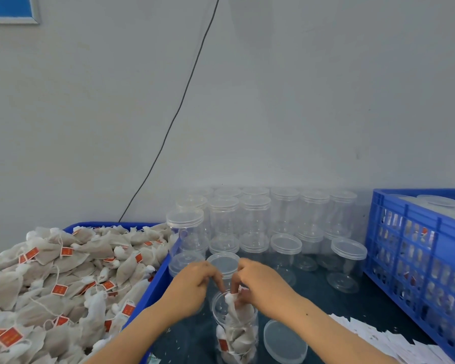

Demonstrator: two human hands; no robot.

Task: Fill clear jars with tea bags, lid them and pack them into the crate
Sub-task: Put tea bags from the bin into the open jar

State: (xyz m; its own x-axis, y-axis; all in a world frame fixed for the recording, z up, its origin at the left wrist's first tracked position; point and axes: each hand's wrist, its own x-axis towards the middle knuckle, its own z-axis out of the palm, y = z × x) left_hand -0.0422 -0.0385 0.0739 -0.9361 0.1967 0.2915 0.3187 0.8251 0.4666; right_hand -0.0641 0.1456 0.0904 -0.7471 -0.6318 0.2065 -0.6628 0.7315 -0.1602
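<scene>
No text, number or brand can be read anywhere. Red tags point(60, 289) on the tea bags point(50, 285) heaped in the blue tray point(153, 287) at left carry pale marks, too small and blurred to make out. White paper slips point(378, 334) on the surface at near right show faint print, also illegible. A blue-framed panel point(9, 9) on the far wall, upper left, shows no lettering.
</scene>
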